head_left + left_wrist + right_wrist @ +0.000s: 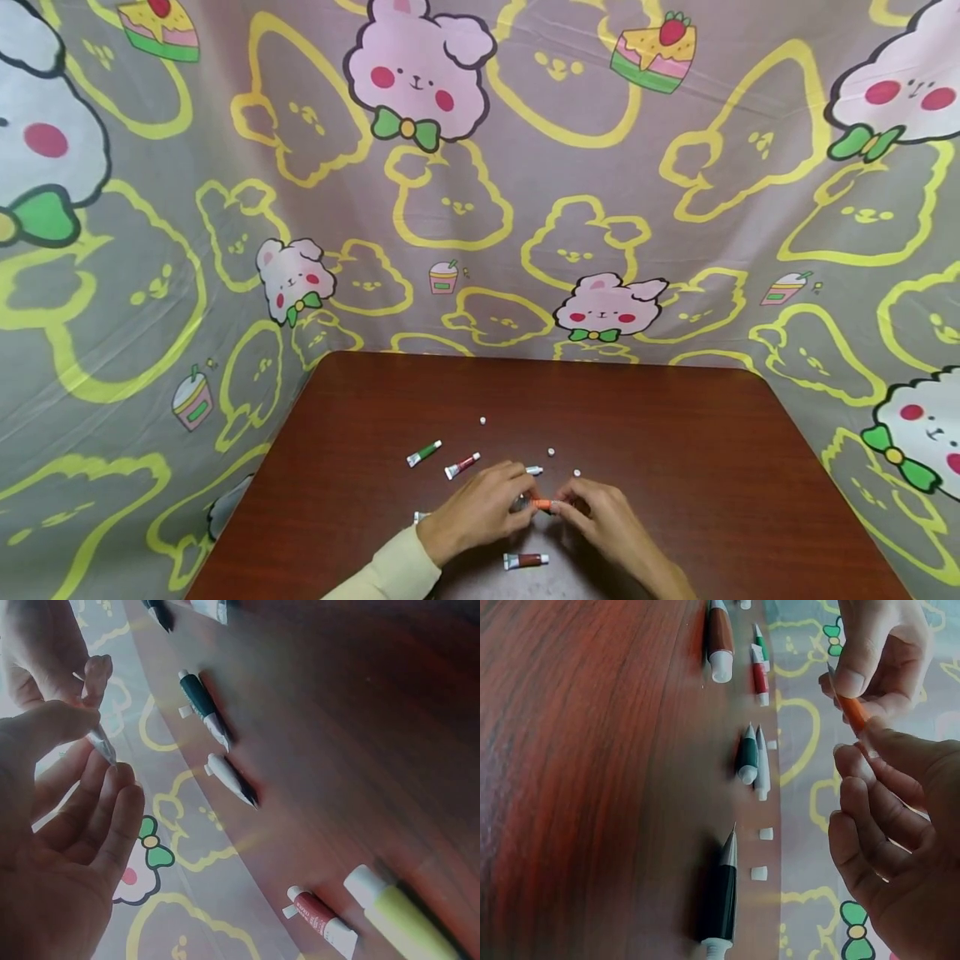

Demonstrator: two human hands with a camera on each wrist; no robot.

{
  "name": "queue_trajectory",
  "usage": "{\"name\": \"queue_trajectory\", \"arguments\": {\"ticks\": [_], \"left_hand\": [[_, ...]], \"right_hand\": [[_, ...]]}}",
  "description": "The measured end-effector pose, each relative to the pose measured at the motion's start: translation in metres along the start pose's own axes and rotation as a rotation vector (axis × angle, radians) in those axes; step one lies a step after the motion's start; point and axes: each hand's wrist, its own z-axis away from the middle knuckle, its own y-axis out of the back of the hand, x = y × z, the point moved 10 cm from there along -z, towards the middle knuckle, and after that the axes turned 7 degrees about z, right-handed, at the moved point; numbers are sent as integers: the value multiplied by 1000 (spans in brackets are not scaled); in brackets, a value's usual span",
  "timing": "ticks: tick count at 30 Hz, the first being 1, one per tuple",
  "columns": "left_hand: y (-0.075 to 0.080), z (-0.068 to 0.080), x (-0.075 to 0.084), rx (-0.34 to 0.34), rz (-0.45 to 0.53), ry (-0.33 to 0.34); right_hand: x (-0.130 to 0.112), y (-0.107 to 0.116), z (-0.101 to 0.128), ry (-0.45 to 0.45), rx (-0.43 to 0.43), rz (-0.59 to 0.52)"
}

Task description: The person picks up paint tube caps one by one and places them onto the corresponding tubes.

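An orange paint tube is held above the table between both hands. My left hand pinches its flat silver crimped end between thumb and fingers. The thumb and forefinger of my right hand pinch the tube's opposite, neck end, which the fingertips mostly hide. In the right wrist view the orange body shows between the two sets of fingertips. Just beyond the hands lies a white tube, partly covered by the left fingers. A brown paint tube lies on the near side of them.
Green and red paint tubes lie left of the hands on the brown table. Loose white caps are scattered beyond them. A black tube and a yellow tube show in the wrist views. Patterned cloth surrounds the table.
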Motion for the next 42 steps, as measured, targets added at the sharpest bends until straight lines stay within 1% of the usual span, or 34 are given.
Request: {"name": "queue_trajectory", "arguments": {"ticks": [4,7,13,16,20,22,25,29,33,37,39,42], "left_hand": [[2,-1,0,13,-13,10],[3,-2,2,30,-23,12],[2,-2,4,33,-2,4],[1,-2,3,30,18,8],[0,-2,0,21,35,21],[-1,-3,-1,15,39,26],[-1,-4,-2,13,47,35],[1,-6,-1,26,52,36],[3,-7,2,37,31,27],[4,-8,0,34,1,36],[4,-8,-1,33,-9,43],[4,-8,-3,26,-8,47]], "right_hand": [[-2,3,-2,20,30,39],[-2,6,-3,12,58,41],[4,5,-2,-50,69,-70],[4,6,-1,-34,76,-83],[2,5,-2,20,60,-93],[2,5,-2,27,46,-98],[4,5,-3,9,32,-97],[7,6,-3,-20,26,-83],[9,7,-4,-56,23,-43],[12,9,-4,-93,12,-68],[12,11,-5,-85,9,-98],[9,12,-5,-34,3,-127]]}}
